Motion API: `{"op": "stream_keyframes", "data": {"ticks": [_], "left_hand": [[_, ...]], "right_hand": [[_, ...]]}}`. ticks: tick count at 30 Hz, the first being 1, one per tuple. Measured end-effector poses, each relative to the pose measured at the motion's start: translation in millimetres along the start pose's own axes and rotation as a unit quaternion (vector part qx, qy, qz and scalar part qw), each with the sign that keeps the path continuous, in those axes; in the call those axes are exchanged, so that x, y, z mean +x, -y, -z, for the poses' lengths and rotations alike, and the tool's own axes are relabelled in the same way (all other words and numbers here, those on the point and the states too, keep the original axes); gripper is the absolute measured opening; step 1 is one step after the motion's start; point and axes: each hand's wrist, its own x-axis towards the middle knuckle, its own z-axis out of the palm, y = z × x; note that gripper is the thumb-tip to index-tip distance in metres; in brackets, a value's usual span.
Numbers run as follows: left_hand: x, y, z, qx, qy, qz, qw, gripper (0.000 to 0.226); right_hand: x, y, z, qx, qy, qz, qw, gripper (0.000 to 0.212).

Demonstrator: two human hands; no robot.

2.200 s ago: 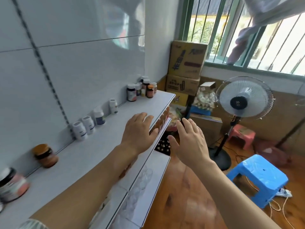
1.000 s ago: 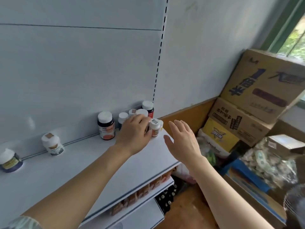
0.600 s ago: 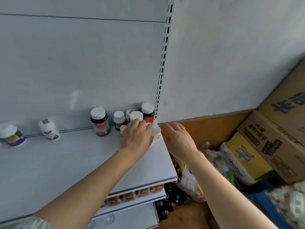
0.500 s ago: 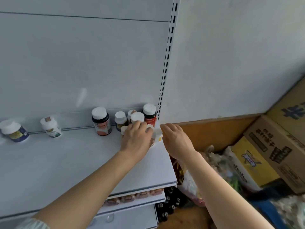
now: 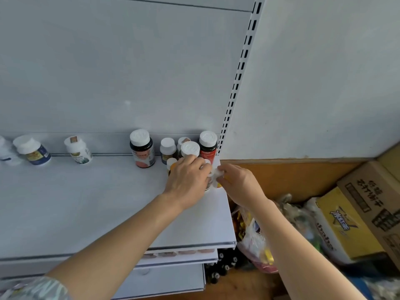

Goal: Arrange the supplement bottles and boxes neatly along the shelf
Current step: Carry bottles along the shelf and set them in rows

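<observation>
**Both hands meet over a small bottle at the shelf's right end**

At the right end of the white shelf (image 5: pixel 108 213), the left hand (image 5: pixel 187 178) lies over a small bottle (image 5: pixel 208 185), fingers curled round its top, so little of it shows beyond a strip of its side. The right hand (image 5: pixel 239 182) comes in from the right, and its fingertips (image 5: pixel 220 171) pinch a small white-capped bottle (image 5: pixel 217 177) with an orange lower edge, just beside the left hand's fingers.

Behind the hands, against the back panel, stand a dark bottle with a red label (image 5: pixel 207 146), a white-capped bottle (image 5: pixel 190 149) touching the left fingers, a small white bottle (image 5: pixel 167 149) and a dark bottle with a pink label (image 5: pixel 141 148). Their label text is too small to read. Further left, apart from the cluster, stand a white bottle (image 5: pixel 78 149) and a blue-labelled bottle (image 5: pixel 32 150).

On the floor to the right, a yellow carton (image 5: pixel 344 226) and a brown carton (image 5: pixel 376 195) carry Chinese writing I cannot make out.
</observation>
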Motion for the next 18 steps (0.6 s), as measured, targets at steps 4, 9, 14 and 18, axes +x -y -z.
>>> {"op": "stream_keyframes", "data": {"ticks": [4, 9, 14, 18], "left_hand": [[2.9, -1.9, 18.9, -0.186, 0.032, 0.079, 0.979, 0.014], [11.0, 7.1, 45.0, -0.338, 0.058, 0.161, 0.925, 0.012], [14.4, 15.8, 65.4, -0.395, 0.060, 0.194, 0.896, 0.012], [13.1, 19.9, 73.8, -0.463, 0.047, 0.217, 0.858, 0.014]], "right_hand": [[-1.5, 11.6, 24.3, 0.109, -0.005, -0.074, 0.991, 0.025], [3.6, 37.3, 56.1, 0.180, 0.024, -0.161, 0.970, 0.023], [0.7, 67.1, 67.7, 0.225, -0.001, -0.149, 0.963, 0.015], [-5.2, 82.4, 72.4, 0.242, -0.039, -0.144, 0.959, 0.003]]}}
